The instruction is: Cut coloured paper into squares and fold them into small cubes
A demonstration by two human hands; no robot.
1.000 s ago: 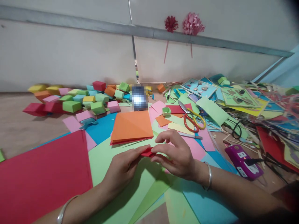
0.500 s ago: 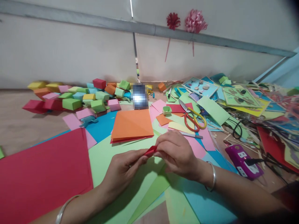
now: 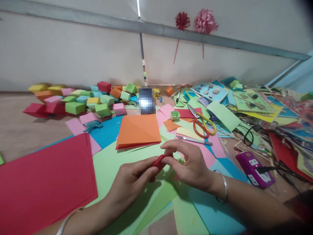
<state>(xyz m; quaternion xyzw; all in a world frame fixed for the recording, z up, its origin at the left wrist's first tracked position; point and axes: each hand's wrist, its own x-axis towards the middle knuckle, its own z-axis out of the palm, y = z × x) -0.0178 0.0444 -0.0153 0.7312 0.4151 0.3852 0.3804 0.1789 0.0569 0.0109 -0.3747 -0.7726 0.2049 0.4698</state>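
Note:
A small folded piece of red paper is held up between my two hands, above light green sheets. My left hand pinches its left end between thumb and fingers. At its right end, my right hand has its thumb on the paper and its forefinger arched just above; its lower fingers are partly hidden. Just beyond the hands lies a stack of orange and red paper. A grey craft knife or blade lies beyond my right hand, with red-and-yellow-handled scissors behind it.
Large red sheets lie at the left. Several folded paper boxes are heaped at the back left. A tiny green paper box sits near the scissors. At the right are a purple power strip with a cable and piled scraps.
My right forefinger has lifted from its closed pinch and arches over the red paper. The red paper has turned, so more of its face shows. My left hand keeps its grip.

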